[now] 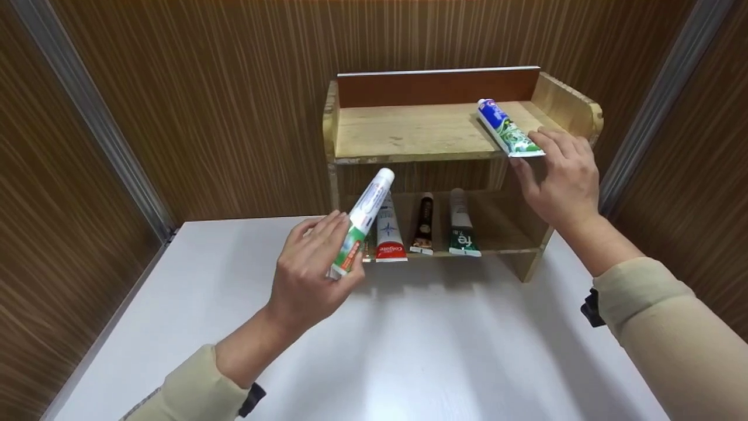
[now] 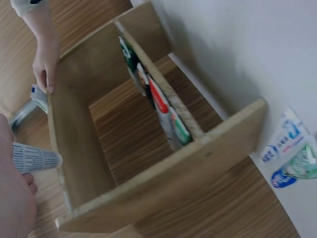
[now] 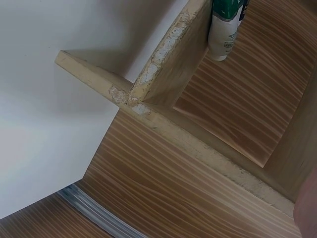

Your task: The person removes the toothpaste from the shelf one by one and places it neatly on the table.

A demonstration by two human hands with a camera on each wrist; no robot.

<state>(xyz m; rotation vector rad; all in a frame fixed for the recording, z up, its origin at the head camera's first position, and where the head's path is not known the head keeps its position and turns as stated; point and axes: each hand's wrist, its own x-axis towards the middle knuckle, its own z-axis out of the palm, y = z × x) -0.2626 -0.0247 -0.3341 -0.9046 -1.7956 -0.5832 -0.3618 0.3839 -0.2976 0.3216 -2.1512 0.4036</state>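
In the head view my left hand (image 1: 310, 272) grips a white and green toothpaste tube (image 1: 365, 213) by its flat end, white cap pointing up and away, in front of the shelf unit. My right hand (image 1: 564, 175) is at the upper shelf's front edge, pinching the flat end of a blue and green toothpaste tube (image 1: 504, 130). That tube lies on the upper board, cap toward the back. The left wrist view shows the right hand (image 2: 47, 62) at the shelf edge and the held tube's printed side (image 2: 34, 158). Only a blurred bit of hand (image 3: 307, 206) shows in the right wrist view.
On the wooden unit's lower shelf (image 1: 497, 240) lie a red and white Colgate tube (image 1: 388, 231), a dark tube (image 1: 423, 225) and a green and grey tube (image 1: 461, 225). Another is mostly hidden. A printed white item (image 2: 292, 151) lies beside the unit on the white table (image 1: 409, 351).
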